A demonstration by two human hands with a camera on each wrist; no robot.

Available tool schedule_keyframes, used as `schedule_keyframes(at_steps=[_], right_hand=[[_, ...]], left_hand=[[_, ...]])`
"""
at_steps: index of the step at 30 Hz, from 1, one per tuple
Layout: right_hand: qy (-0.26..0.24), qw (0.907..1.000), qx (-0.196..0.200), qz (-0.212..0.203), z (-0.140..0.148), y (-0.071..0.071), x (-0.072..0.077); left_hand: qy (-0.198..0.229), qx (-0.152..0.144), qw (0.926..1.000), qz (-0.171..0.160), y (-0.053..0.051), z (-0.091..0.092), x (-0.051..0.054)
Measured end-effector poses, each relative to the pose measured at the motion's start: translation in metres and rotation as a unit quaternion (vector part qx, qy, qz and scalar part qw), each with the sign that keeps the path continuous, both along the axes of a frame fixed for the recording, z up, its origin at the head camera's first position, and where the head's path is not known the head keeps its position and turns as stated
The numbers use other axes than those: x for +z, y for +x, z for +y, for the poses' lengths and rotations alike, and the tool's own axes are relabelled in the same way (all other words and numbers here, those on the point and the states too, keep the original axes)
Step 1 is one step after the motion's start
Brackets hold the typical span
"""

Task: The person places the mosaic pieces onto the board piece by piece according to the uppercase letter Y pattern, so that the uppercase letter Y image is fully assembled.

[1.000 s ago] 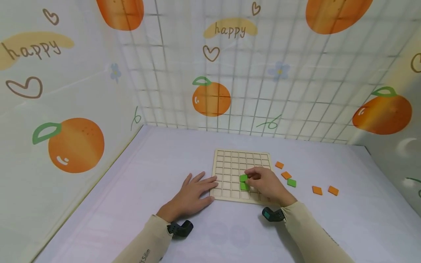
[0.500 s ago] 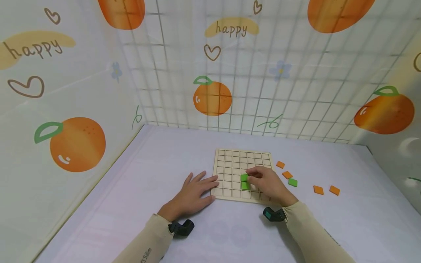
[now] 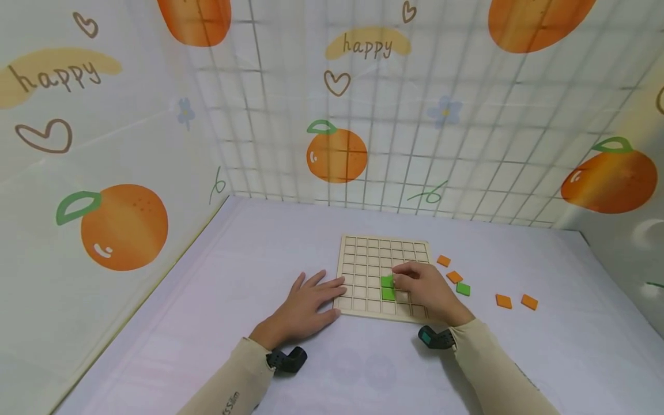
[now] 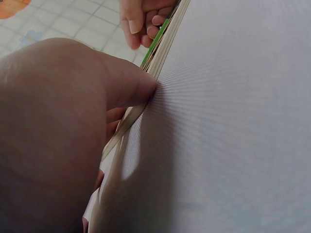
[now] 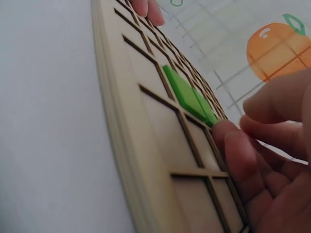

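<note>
In the head view, a square wooden grid board (image 3: 360,265) lies on the table. Two green square tiles sit one behind the other in its cells; the nearer tile (image 3: 388,294) shows whole, the farther tile (image 3: 387,282) is partly covered by fingers. My right hand (image 3: 427,291) hovers low over the board, thumb and fingers loosely bent beside the farther tile. In the right wrist view, a fingertip (image 5: 222,130) is at that tile's edge, and both green tiles (image 5: 183,93) lie in the grid. My left hand (image 3: 301,311) rests with spread fingers on the board's left edge.
Right of the board lie a loose green tile (image 3: 463,289) and several orange tiles, among them one orange tile (image 3: 504,301) farther right. A pale cloth covers the table (image 3: 249,248). Printed curtains (image 3: 290,104) stand behind and at the sides.
My right hand has drawn slightly to the right, and more of the farther green tile shows. My left hand keeps its place on the board. The view has shifted a little.
</note>
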State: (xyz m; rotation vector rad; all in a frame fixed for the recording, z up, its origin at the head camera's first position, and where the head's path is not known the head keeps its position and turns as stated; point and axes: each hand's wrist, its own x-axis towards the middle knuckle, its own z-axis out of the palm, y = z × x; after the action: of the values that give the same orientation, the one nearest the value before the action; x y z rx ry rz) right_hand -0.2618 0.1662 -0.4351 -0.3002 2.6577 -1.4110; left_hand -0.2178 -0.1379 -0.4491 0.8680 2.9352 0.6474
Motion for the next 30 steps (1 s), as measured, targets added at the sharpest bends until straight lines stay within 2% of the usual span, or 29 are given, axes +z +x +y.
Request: schedule_keyframes(at_steps=[9,14,19,23,27,30], right_hand=[[-0.031,0.9994,0.013,0.004,0.006,-0.003,-0.004],[-0.060,0.9982,-0.004,-0.006,0.008,-0.001,-0.004],[-0.086,0.9962,-0.014,-0.003,0.012,0.003,-0.001],[-0.097,0.9949,-0.015,0.021,0.023,0.011,0.005],[-0.084,0.9938,-0.052,0.051,0.042,0.019,0.008],[-0.081,0.9916,-0.083,0.057,0.056,0.023,0.007]], left_hand=[[-0.004,0.001,1.0000,0.001,0.000,0.001,0.000],[-0.004,0.001,1.0000,0.000,0.000,0.001,0.001],[-0.005,-0.002,1.0000,0.005,-0.001,0.001,0.000],[-0.006,-0.002,1.0000,0.007,-0.001,0.001,-0.001],[-0.002,-0.003,1.0000,0.004,-0.002,0.000,-0.002],[-0.004,0.000,1.0000,0.005,-0.002,-0.001,-0.002]])
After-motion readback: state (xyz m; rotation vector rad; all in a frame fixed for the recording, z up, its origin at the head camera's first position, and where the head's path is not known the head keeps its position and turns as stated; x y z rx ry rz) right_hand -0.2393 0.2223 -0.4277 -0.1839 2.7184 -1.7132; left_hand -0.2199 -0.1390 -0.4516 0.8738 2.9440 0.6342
